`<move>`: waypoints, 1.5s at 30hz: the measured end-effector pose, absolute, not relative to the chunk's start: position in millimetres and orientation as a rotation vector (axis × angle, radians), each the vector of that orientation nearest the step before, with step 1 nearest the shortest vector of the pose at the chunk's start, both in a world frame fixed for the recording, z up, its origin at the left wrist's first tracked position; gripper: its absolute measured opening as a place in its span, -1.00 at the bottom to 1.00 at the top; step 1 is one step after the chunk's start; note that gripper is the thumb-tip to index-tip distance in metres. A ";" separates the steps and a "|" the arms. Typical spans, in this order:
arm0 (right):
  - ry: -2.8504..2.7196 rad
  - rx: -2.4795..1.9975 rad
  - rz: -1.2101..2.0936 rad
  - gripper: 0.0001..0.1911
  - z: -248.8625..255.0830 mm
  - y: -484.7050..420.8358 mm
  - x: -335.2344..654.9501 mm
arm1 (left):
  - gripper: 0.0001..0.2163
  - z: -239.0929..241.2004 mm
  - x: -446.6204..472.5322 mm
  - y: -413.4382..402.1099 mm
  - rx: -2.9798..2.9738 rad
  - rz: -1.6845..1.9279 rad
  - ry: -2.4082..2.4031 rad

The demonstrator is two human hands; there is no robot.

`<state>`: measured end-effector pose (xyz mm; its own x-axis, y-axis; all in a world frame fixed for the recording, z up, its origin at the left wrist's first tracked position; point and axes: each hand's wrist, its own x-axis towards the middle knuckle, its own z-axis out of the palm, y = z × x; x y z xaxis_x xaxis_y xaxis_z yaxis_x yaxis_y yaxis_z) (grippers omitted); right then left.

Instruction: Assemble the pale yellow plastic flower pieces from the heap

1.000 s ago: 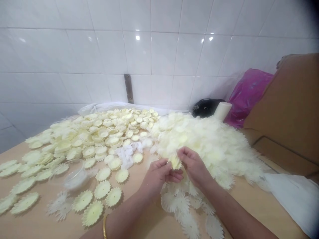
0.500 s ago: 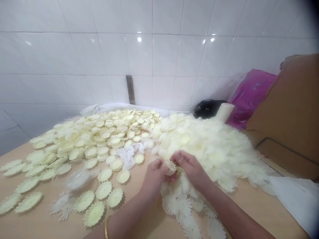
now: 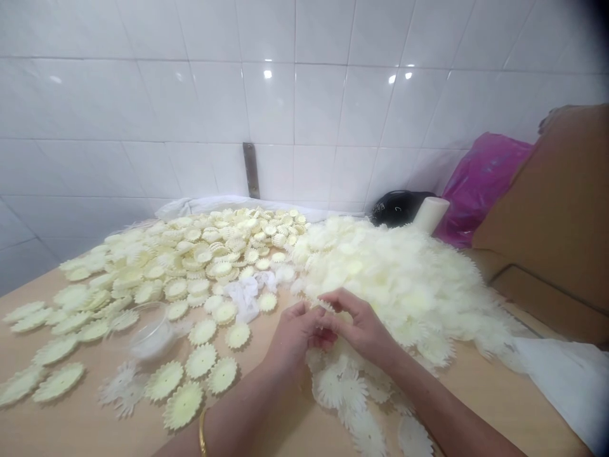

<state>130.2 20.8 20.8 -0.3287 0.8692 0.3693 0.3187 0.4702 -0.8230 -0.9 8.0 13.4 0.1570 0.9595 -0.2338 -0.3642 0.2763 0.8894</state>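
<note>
My left hand [image 3: 295, 333] and my right hand [image 3: 359, 324] meet over the wooden table [image 3: 71, 425], fingertips pinched together on one small cream petal disc [image 3: 323, 306]. The disc shows only as a thin edge between the fingers. Just behind the hands rises a big heap of pale fabric petals [image 3: 404, 279]. Flat white petal discs [image 3: 342, 387] lie under my wrists. A gold bangle [image 3: 202, 431] sits on my left forearm.
Several yellow-cream discs [image 3: 200, 254] spread over the left half of the table, with a clear plastic cup [image 3: 150, 333] among them. A white cylinder [image 3: 431, 212], a black object [image 3: 397, 206], a pink bag [image 3: 476, 184] and a brown cardboard box [image 3: 552, 216] stand at the right.
The disc between my fingers has turned from face-on to nearly edge-on, and both hands have closed in tighter around it. The view has shifted slightly.
</note>
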 end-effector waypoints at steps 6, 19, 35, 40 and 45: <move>-1.786 -1.022 1.059 -0.72 23.1 21.8 132.5 | -0.74 11.6 -1.6 9.1 0.888 1.070 1.013; -1.775 -1.113 0.859 -0.83 14.8 15.0 124.0 | -0.77 3.2 1.7 10.1 0.946 1.149 1.039; -1.593 -1.353 0.055 -0.67 18.9 45.1 164.6 | -0.78 14.7 3.9 -3.1 0.920 0.885 0.905; -1.726 -1.395 -0.138 -0.77 18.4 56.1 181.0 | -0.84 15.4 0.3 2.9 0.915 0.990 0.892; -1.729 -1.336 -0.297 -0.76 15.2 55.0 175.5 | -0.83 8.1 -1.1 7.0 0.970 0.961 0.929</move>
<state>175.5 55.0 15.2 -0.0084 0.6483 0.7614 0.8650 0.3867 -0.3197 -1.1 7.0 8.1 0.2920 0.9371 -0.1911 -0.2232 0.2610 0.9392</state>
